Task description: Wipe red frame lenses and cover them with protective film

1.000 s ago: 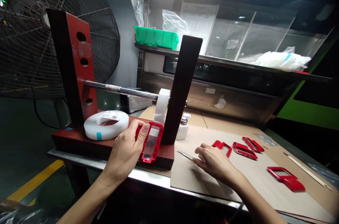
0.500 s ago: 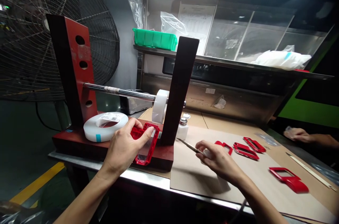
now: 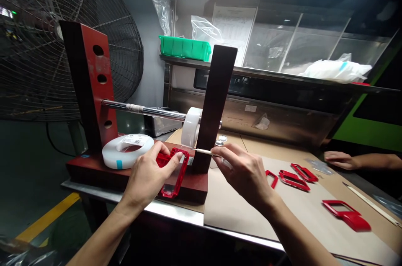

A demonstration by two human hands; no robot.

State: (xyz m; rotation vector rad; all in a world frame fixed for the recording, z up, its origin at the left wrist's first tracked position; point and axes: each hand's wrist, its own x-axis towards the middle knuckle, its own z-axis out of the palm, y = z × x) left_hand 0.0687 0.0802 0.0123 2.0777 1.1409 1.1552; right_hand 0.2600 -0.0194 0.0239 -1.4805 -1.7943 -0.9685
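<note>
My left hand pinches a glossy red plastic frame by its upper left side, thumb on the face; clear film spans part of its opening. My right hand is closed round a slim tool with a pale shaft. Its thin tip points left, close above the frame's upper right corner and below a roll of clear film. Whether the tip touches the film I cannot tell. The roll hangs on a metal rod of a dark red wooden stand. A second roll lies on its base.
Several red frames lie on the cardboard-covered table at right, near another slim pointed tool. A bottle's metal cap shows behind my right hand. Another person's hand rests at far right. A large fan stands at left.
My right hand has moved left and up, bringing the tool's tip from over the cardboard to beside the frame and film. The other person's hand has shifted left. My left hand keeps its grip.
</note>
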